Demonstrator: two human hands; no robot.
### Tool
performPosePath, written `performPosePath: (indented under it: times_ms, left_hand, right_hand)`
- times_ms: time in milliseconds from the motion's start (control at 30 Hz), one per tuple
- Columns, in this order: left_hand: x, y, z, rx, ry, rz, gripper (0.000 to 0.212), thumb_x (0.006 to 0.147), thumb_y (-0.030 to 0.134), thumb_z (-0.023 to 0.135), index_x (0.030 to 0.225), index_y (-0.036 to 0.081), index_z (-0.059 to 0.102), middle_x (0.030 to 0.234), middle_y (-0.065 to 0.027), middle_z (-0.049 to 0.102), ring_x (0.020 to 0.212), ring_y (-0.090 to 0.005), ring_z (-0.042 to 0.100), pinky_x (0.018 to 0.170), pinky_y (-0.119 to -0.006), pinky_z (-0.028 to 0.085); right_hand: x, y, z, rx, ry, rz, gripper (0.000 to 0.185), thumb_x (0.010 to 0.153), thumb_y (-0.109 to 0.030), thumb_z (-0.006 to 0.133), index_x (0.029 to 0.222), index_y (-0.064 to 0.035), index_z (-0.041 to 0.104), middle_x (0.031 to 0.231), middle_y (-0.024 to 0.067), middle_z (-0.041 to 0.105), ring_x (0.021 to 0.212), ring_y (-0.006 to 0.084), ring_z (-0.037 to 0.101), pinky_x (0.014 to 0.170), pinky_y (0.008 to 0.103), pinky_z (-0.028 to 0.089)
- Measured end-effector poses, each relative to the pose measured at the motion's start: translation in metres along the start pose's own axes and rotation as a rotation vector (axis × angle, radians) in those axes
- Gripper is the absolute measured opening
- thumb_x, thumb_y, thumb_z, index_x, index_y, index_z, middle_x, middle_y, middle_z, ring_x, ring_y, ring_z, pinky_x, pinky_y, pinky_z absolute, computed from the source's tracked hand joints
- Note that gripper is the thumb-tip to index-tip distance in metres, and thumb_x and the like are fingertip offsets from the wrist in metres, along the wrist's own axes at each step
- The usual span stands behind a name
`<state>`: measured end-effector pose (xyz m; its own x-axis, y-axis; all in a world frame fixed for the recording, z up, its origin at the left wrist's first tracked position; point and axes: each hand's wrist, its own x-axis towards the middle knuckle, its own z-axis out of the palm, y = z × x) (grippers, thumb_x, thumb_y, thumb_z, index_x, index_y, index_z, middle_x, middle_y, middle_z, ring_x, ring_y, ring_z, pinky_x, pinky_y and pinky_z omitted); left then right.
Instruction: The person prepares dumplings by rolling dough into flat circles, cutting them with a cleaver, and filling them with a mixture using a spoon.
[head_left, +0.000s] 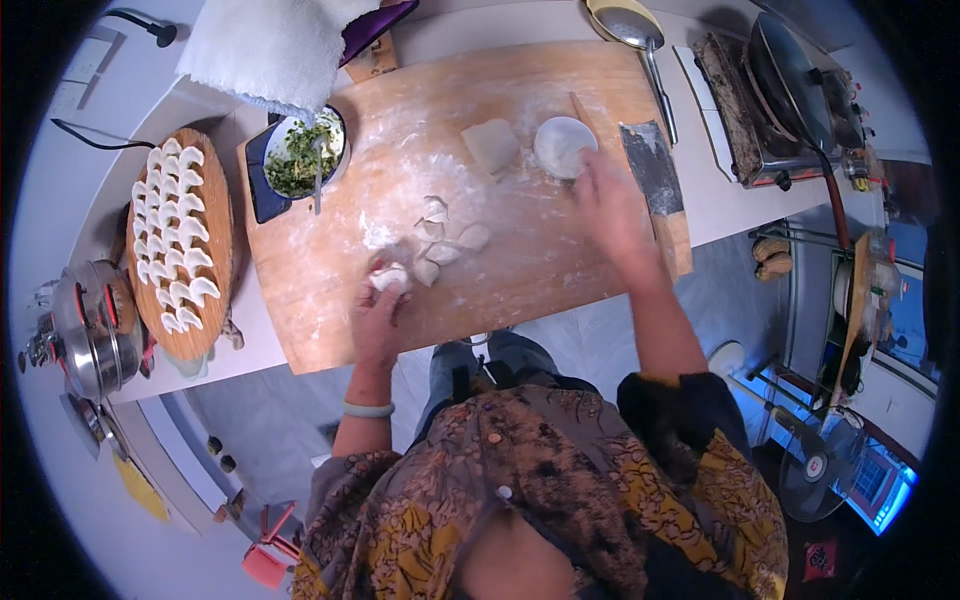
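At the near left of a floury wooden board (525, 285), my left hand (377, 311) holds a white dumpling (390, 277) in its fingers. My right hand (611, 210) is motion-blurred, its fingertips at the near right rim of a small white bowl (553, 142) with pale contents. Whether those fingers pinch anything cannot be made out. Just right of the dumpling lie several small dough pieces (442, 251), some overlapping. A larger flat piece of dough (491, 146) rests left of the bowl. Green chopped filling (292, 161) with a metal spoon (318, 180) fills a bowl at the board's left.
A cleaver (652, 169) lies along the board's right edge, by a thin wooden stick (581, 109). Shaped dumplings in rows cover an oval wooden board (214, 322) at left. Beyond are a steel pot (97, 330), a skimmer (652, 67), a lidded pan (787, 82) on a stove, and a hanging white cloth (262, 52).
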<state>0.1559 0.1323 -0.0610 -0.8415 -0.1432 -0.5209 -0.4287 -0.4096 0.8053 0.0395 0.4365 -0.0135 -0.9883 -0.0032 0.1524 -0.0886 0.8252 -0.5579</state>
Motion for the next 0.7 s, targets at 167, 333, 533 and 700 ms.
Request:
performPosePath:
  times_ms: [167, 333, 533, 700]
  left_hand:
    - [0.006, 0.006, -0.042, -0.087, 0.049, 0.078, 0.029, 0.087, 0.004, 0.054, 0.116, 0.003, 0.053, 0.101, -0.0040, 0.061, 0.088, -0.0118, 0.059, 0.072, -0.023, 0.050]
    - [0.010, -0.007, -0.054, -0.015, 0.074, 0.013, 0.030, 0.089, 0.006, 0.053, 0.118, 0.001, 0.051, 0.102, -0.0064, 0.060, 0.092, -0.0164, 0.060, 0.078, -0.028, 0.051]
    - [0.011, -0.002, -0.052, -0.118, 0.040, 0.038, 0.027, 0.090, 0.008, 0.052, 0.116, 0.002, 0.051, 0.102, -0.0073, 0.060, 0.093, -0.0190, 0.060, 0.081, -0.029, 0.052]
    - [0.016, -0.006, -0.057, -0.153, 0.065, 0.032, 0.022, 0.090, 0.006, 0.051, 0.111, 0.000, 0.052, 0.105, -0.0101, 0.060, 0.092, -0.0214, 0.062, 0.077, -0.028, 0.055]
  right_hand:
    - [0.020, 0.020, -0.011, -0.186, -0.282, 0.057, 0.028, 0.084, -0.016, 0.056, 0.109, -0.0042, 0.057, 0.098, 0.0204, 0.061, 0.091, 0.0379, 0.058, 0.079, 0.0436, 0.047]
    - [0.009, 0.035, 0.010, -0.154, -0.251, -0.049, 0.023, 0.083, -0.014, 0.056, 0.103, -0.0042, 0.061, 0.099, 0.0189, 0.061, 0.093, 0.0357, 0.057, 0.081, 0.0422, 0.046]
    - [-0.007, 0.005, -0.012, -0.079, -0.245, -0.113, 0.019, 0.085, -0.013, 0.054, 0.100, -0.0031, 0.060, 0.097, 0.0193, 0.059, 0.090, 0.0363, 0.057, 0.078, 0.0420, 0.046]
    - [-0.014, -0.082, -0.038, -0.103, -0.600, -0.361, 0.015, 0.085, -0.018, 0.054, 0.090, -0.0042, 0.057, 0.089, 0.0178, 0.058, 0.085, 0.0378, 0.057, 0.072, 0.0440, 0.046]
